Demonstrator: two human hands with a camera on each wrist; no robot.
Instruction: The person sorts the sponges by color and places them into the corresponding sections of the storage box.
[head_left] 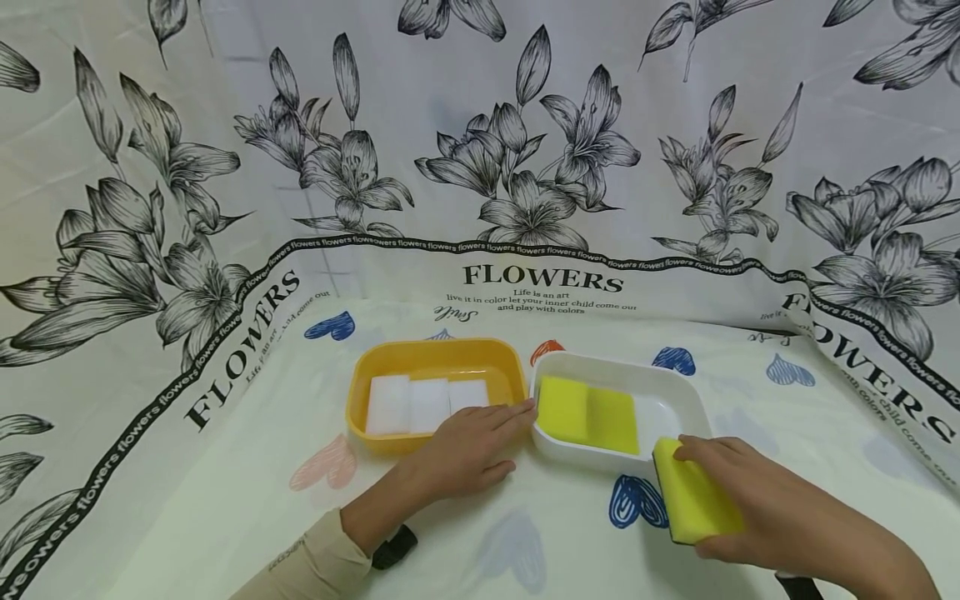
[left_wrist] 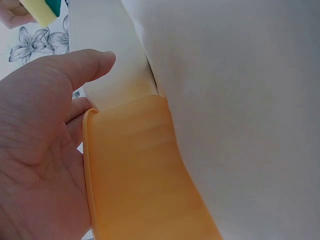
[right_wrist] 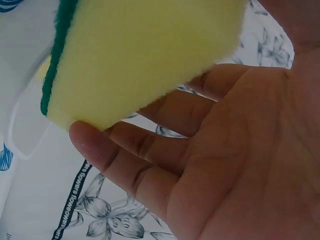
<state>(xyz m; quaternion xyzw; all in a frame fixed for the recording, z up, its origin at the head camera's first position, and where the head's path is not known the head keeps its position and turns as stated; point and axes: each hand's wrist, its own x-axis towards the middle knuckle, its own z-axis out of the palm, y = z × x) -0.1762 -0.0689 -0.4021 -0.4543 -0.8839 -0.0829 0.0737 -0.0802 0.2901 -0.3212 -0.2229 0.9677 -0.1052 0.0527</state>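
My right hand (head_left: 780, 508) grips a yellow sponge (head_left: 693, 492) with a green scouring layer (right_wrist: 59, 55), held off the near right corner of a white tray (head_left: 667, 383). Two more yellow sponges (head_left: 564, 408) lie side by side in that tray's left part. My left hand (head_left: 472, 450) rests with extended fingers at the near right rim of an orange tray (head_left: 360, 375), its fingertips reaching the white tray's left edge. Inside the orange tray sit three white sponge blocks (head_left: 390, 404). In the left wrist view the left thumb stands away from the fingers, over the trays' near sides.
The two trays stand side by side on a white cloth (head_left: 247, 500) printed with hearts. Behind them hangs a flower-printed curtain (head_left: 525, 167) that also borders both sides. A dark band (head_left: 393, 547) is on the left wrist.
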